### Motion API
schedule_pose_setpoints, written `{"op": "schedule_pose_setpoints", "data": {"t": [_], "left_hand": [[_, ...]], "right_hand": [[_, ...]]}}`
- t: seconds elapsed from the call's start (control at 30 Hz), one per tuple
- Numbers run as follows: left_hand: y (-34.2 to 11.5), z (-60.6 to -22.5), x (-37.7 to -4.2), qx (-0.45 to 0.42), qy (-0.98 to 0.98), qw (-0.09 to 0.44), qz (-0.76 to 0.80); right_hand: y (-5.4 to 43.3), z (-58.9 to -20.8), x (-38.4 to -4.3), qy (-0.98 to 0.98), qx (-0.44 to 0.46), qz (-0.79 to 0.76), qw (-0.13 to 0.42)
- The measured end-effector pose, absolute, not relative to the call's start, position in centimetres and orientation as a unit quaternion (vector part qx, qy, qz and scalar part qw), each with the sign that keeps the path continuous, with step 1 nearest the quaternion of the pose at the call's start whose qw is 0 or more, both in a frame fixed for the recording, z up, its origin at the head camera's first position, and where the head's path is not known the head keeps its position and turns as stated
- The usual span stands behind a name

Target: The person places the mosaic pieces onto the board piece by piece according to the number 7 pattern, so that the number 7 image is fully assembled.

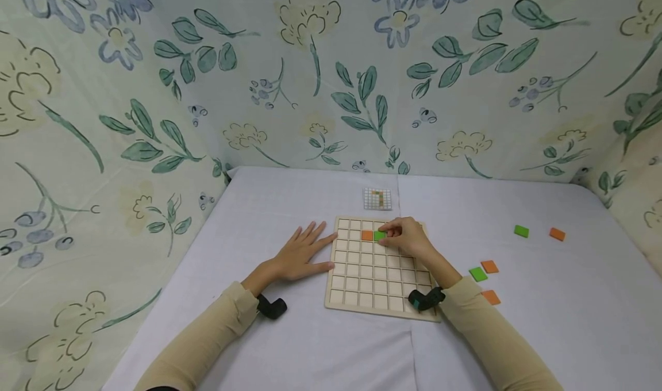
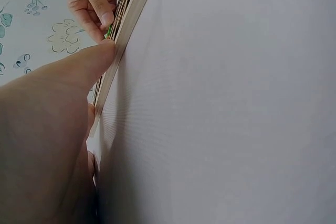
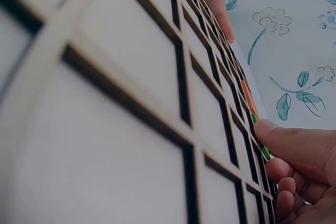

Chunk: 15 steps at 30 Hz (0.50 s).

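Observation:
A light wooden grid board [image 1: 359, 284] lies on the white cloth in front of me. My left hand [image 1: 300, 257] is spread flat at its left edge, with thumb and index fingertips at the frame. My right hand [image 1: 408, 237] reaches over the upper part of the board. Thumb and fingertips pinch a green square tile [image 1: 379, 236] at its right side, low in a grid square. Directly left of it, an orange square tile [image 1: 366, 235] sits in its own square. In the right wrist view, the thumb overlaps part of the green tile [image 3: 265, 151].
Behind the board lies a small printed grid card [image 1: 377, 199] with a coloured pattern. Loose on the cloth at right are green tiles [image 1: 521, 231] and several orange tiles [image 1: 557, 234], some close beside my right forearm. A floral curtain [image 1: 320, 109] hangs behind the table.

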<state>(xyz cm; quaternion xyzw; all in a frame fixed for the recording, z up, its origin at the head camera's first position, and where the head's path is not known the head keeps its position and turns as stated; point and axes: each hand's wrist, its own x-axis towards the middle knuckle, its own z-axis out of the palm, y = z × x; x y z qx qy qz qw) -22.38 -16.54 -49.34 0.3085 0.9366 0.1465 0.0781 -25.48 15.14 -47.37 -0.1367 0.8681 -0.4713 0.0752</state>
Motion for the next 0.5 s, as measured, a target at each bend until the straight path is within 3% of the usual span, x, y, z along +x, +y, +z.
{"op": "schedule_pose_setpoints", "data": {"t": [0.5], "left_hand": [[-16.6, -49.1, -22.2, 0.308, 0.936, 0.083, 0.149]], "right_hand": [[17.7, -45.2, -24.7, 0.846, -0.156, -0.506, 0.060]]}}
